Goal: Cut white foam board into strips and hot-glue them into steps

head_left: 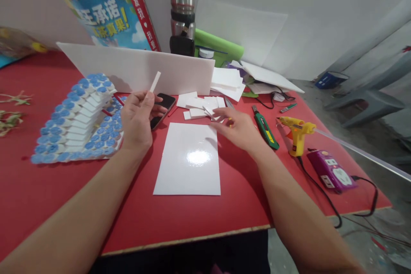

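Note:
My left hand [138,115] is closed in a pinch on a narrow white foam-board strip [156,81], which points up and to the right. Below the strip, a dark phone [164,105] lies partly hidden by that hand. My right hand [237,128], with a yellow ring on one finger, is at a loose pile of white foam-board offcuts [196,106]. Its thumb and forefinger are apart around the end of a small white piece [208,111]; firm contact is not clear. Between my forearms lies a glossy white rectangular board [189,162]. A model staircase [77,124] edged with blue-and-white rolls stands left.
A long white board [138,66] stands upright behind, before a steel flask [182,17]. On the right are a green utility knife [265,127], a yellow glue gun [297,132] with a clear stick, and a purple power socket [332,171] with cords. The red table [192,222] ends nearby.

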`<state>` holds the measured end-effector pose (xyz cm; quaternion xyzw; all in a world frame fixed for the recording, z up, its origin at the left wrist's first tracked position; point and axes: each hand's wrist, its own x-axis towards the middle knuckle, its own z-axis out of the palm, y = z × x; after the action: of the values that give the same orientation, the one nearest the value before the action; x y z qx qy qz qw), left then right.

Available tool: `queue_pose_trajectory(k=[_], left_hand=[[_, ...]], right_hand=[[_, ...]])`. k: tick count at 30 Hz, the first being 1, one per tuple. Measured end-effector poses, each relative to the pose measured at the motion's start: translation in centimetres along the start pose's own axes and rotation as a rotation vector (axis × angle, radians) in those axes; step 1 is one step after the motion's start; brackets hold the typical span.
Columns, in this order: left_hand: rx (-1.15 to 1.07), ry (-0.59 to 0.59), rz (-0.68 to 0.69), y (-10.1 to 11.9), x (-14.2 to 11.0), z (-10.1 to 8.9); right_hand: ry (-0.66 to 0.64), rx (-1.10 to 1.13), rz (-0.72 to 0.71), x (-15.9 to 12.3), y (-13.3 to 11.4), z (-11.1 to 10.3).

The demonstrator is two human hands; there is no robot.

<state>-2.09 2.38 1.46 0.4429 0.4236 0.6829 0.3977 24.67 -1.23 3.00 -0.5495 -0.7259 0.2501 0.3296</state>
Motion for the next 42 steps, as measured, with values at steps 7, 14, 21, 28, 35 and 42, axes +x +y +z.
queue_pose_trajectory(k=[7,14,21,28,35,42], left_hand=[[0.053,-0.041,-0.041,-0.2,-1.8,1.0],[0.086,-0.154,-0.074,-0.1,-3.3,2.2],[0.111,-0.023,0.017,0.5,-1.3,0.6],[0.09,0.031,0.039,0.8,-0.6,0.2],[0.265,-0.073,-0.081,5.7,-0.5,0.5],[0.883,-0.217,0.016,7.5,-5.3,-6.6]], right_hand=[[-0.383,-0.355,-0.23,-1.1,-2.9,3.1],[-0.414,-0.396,-0.011,-1.9,-5.5,2.8],[-0.191,0.174,0.381,-0.2,-2.3,-1.9],[-0.125,0.514,0.456,-2.0,-1.0,-2.4],[-0.283,-0.367,0.284,-6.9,-4.3,-2.0],[-0.399,-0.359,-0.043,-9.5,-4.7,-1.2]])
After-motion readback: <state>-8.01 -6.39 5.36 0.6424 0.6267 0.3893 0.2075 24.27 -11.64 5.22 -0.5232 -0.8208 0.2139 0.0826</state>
